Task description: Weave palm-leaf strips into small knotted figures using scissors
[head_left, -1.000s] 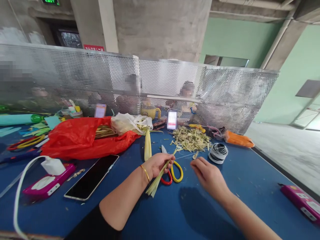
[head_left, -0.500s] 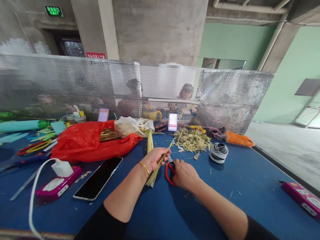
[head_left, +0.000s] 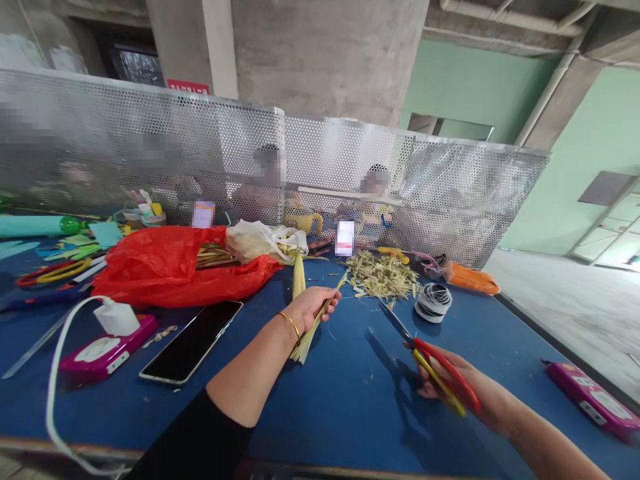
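Observation:
A bundle of dried husk strips (head_left: 313, 333) is gripped in my left hand (head_left: 314, 308), its pale frayed end hanging toward me. My right hand (head_left: 463, 383) holds scissors (head_left: 435, 367) with one red and one yellow handle; the blades point up and to the left, above the blue table. Beyond both hands lies a pile of short husk trimmings (head_left: 384, 275). A longer pale husk (head_left: 299, 277) stretches from a white plastic bag (head_left: 260, 241) to just behind my left hand.
At left are a red plastic bag (head_left: 150, 267), a dark phone (head_left: 193, 341) and a magenta power strip (head_left: 107, 350) with a white charger. A wire spool (head_left: 433, 303) sits right of the trimmings. Across the back runs a perforated metal screen (head_left: 345, 157), with people behind it.
My right hand has moved right and toward me with the scissors, away from my left hand. My left hand keeps its hold on the strips. The camera view has shifted slightly.

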